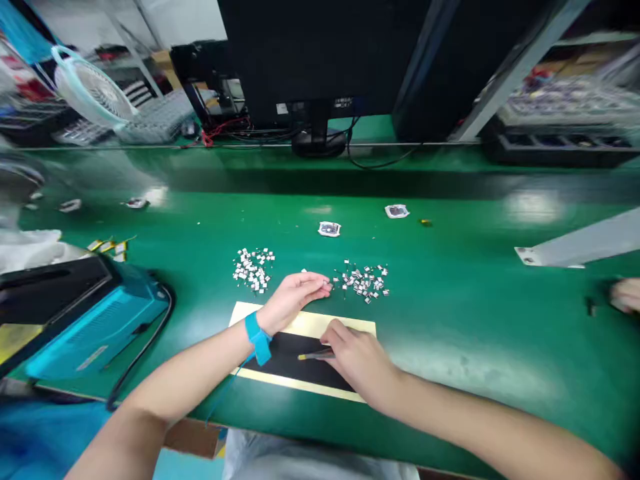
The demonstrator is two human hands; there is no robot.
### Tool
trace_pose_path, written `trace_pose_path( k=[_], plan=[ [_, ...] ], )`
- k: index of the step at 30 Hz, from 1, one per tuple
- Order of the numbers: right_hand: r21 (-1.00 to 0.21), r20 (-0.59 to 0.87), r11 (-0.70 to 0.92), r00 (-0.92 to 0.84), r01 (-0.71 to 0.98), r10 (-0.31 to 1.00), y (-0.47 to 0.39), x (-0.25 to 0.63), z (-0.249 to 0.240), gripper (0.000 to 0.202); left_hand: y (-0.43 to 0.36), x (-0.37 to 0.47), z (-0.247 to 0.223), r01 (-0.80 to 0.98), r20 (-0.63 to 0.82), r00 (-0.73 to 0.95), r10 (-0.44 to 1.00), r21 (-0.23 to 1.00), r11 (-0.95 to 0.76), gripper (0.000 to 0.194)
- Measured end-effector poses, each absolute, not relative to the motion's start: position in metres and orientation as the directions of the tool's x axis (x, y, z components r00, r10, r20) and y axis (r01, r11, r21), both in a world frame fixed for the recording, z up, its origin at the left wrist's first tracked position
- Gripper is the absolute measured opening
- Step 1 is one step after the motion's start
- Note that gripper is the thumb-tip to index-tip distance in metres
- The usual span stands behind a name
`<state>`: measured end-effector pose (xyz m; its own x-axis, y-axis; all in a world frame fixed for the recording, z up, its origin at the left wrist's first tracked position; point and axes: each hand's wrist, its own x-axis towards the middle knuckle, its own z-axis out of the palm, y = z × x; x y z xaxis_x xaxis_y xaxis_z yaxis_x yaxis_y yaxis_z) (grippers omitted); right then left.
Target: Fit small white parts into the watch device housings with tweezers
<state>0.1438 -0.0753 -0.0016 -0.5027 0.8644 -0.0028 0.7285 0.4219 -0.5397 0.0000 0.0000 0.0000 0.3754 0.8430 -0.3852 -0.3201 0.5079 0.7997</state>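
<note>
My left hand (295, 299), with a blue wrist strap (259, 339), reaches to the left edge of a pile of small white parts (367, 283). Its thumb and fingertips are pinched together; whatever is between them is too small to name. In my right hand (360, 360) is a pair of thin grey tweezers (317, 355), pointing left, with a yellowish tip. The tweezers are over a black strip (287, 353) on a pale yellow sheet (350, 325). Another pile of small white parts (253, 269) lies beyond the left hand.
Two white-framed circuit pieces (329, 229) (397, 211) lie farther back on the green table (475, 287). A blue machine (100, 327) with a black cable stands left. A grey metal bracket (590, 240) juts in from the right, near another person's hand (626, 295). A monitor (325, 60) stands behind.
</note>
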Motion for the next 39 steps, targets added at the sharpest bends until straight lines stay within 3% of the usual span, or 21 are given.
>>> trace_pose_path(
  k=[6,11,14,26,33,39],
  plan=[
    [-0.725,0.097,0.401,-0.494,0.56,0.864,-0.051,0.156,-0.001,0.015,0.001,0.003,-0.007,-0.318,-0.366,0.387,0.847,0.809,0.495,0.016],
    [-0.837,0.223,0.295,-0.206,0.46,0.953,-0.029,0.17,0.003,0.016,-0.001,0.004,-0.007,-0.308,-0.35,0.432,0.831,0.809,0.501,0.012],
    [-0.879,0.201,0.252,-0.164,0.406,0.966,-0.025,0.17,-0.002,0.028,-0.003,0.005,-0.007,-0.284,-0.341,0.48,0.808,0.811,0.511,0.01],
    [-0.972,0.055,0.083,-0.132,0.219,0.99,-0.021,0.17,-0.006,0.027,-0.004,0.008,-0.006,-0.234,-0.316,0.442,0.839,0.863,0.448,0.014],
    [-0.99,-0.084,-0.044,-0.298,0.136,0.951,-0.018,0.17,-0.006,0.032,-0.001,0.003,-0.008,-0.325,-0.3,0.44,0.847,0.825,0.461,0.008],
    [-0.996,-0.091,-0.088,-0.254,0.023,0.963,-0.019,0.174,0.0,0.03,0.001,0.001,-0.009,-0.267,-0.341,0.432,0.835,0.836,0.479,0.014]
  ],
)
